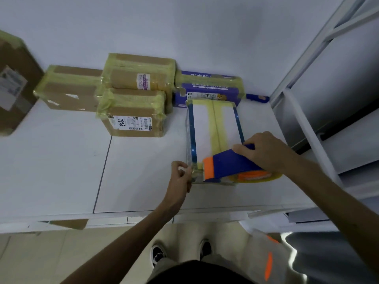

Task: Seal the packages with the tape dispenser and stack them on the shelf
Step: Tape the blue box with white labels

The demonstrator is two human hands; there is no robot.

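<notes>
White box (202,128), blue edges, yellow tape (215,124) centred; right hand (264,152) grips tape dispenser (231,162), left hand (180,177) pinches near-left corner.

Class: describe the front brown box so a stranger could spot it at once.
On the white table, taped brown boxes cluster by the wall. The front box sits nearest the person. Only its label bears big handwritten digits.
</notes>
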